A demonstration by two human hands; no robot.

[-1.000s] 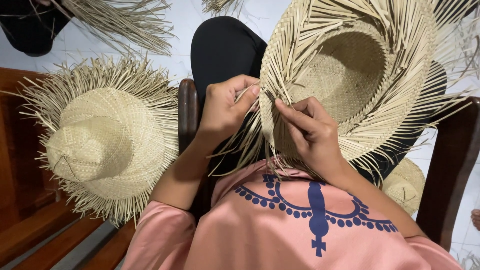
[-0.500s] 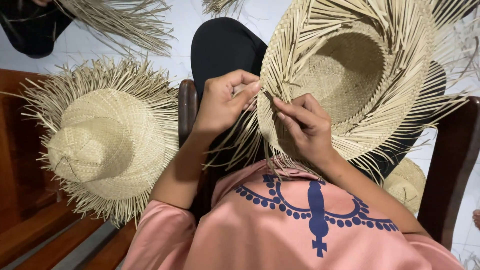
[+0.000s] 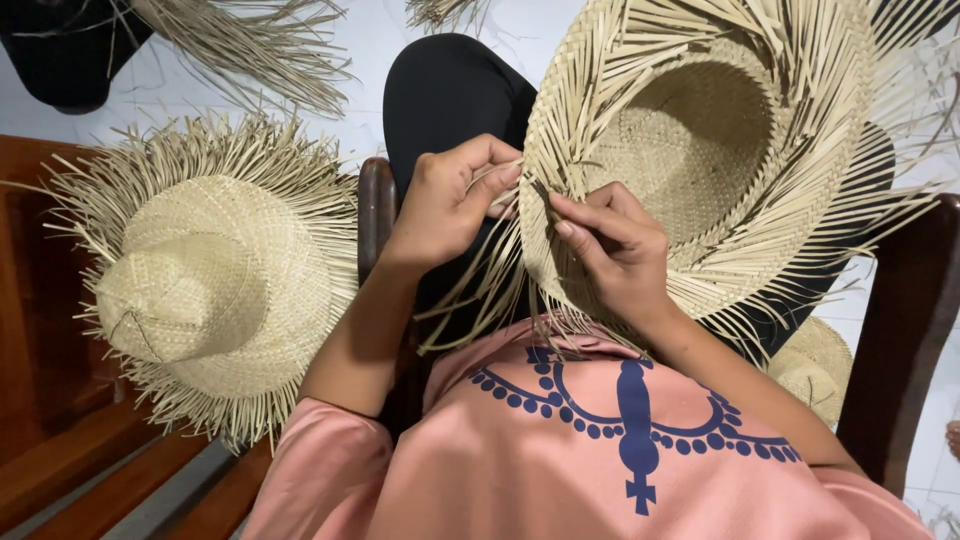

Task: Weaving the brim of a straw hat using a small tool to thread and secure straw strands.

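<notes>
Shirt: a pink shirt (image 3: 560,470) with a dark blue printed pattern is seen nearest the camera, along the bottom edge.

Right hand: the right hand (image 3: 615,255) is held against the near rim of the unfinished woven hat (image 3: 700,150); its fingers (image 3: 570,212) are pinched closed on a thin straw strand at the brim edge.

Left hand: the left hand (image 3: 450,200) is held just beside the right one, at the left edge of the same brim; its fingers (image 3: 495,180) are curled closed around loose straw strands (image 3: 470,300) that hang down from the rim.

Unfinished woven hat: it is held tilted above the lap, with the hollow of the crown turned toward the camera; the brim is only partly plaited, and long unwoven strips are seen sticking out all around it.

Legs: black trousers (image 3: 450,90) are seen behind the hands, partly covered by the hat.

Chair: dark wooden armrests are seen on both sides, the left one (image 3: 375,220) between the 2 hats.

Second hat: a straw hat with a fringed brim (image 3: 210,280) is laid crown up on the wooden bench (image 3: 40,400) at the left, well apart from the hands.

Third hat: part of another woven piece (image 3: 815,365) is seen low at the right, behind the right forearm.

Floor: pale tiles (image 3: 60,125) are seen beyond, with bundles of loose straw (image 3: 270,50) lying at the top left.
</notes>
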